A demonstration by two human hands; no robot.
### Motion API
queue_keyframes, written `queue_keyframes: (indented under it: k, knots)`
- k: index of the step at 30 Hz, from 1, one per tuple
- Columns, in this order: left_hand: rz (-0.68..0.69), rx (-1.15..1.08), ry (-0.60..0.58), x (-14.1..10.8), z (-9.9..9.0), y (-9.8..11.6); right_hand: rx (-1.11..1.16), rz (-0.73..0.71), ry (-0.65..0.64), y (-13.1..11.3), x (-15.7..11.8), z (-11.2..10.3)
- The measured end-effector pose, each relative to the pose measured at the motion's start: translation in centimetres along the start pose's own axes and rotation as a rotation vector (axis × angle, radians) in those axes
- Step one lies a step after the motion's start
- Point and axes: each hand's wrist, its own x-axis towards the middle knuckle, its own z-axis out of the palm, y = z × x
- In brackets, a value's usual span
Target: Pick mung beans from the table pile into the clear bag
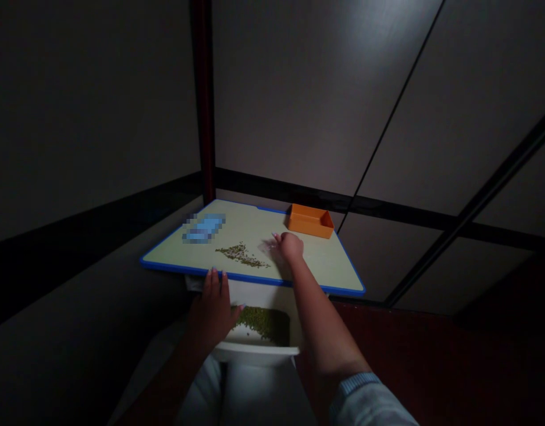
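Note:
My left hand (213, 307) rests with its fingers stretched out at the front edge of a pale board (316, 260) with a blue rim. Its thumb reaches over a white bin (258, 350) below, which holds a heap of small green beans or seeds (267, 322). My right hand (290, 246) is closed above the board. Beside its fingers is a faint, see-through thing (268, 247), too blurred to name. Left of it, a loose patch of similar green and brownish seeds (241, 255) lies spread on the board.
An orange open box (311, 221) stands at the board's back right corner. A blurred-out light blue item (205, 228) lies at the left of the board. Grey wall panels (299, 106) rise close behind, with a dark red floor (409, 355) at the right.

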Motion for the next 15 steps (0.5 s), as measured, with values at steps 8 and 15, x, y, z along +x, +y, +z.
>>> queue_keyframes:
  k: [8,15]
  knots:
    - [-0.046,-0.03,0.049,0.3,0.7,-0.6,0.367,0.174,0.244,-1.4,-3.1,1.3]
    - [-0.027,0.002,0.003,-0.3,0.4,-0.4,0.169,-0.081,0.26,-2.9,-5.4,2.7]
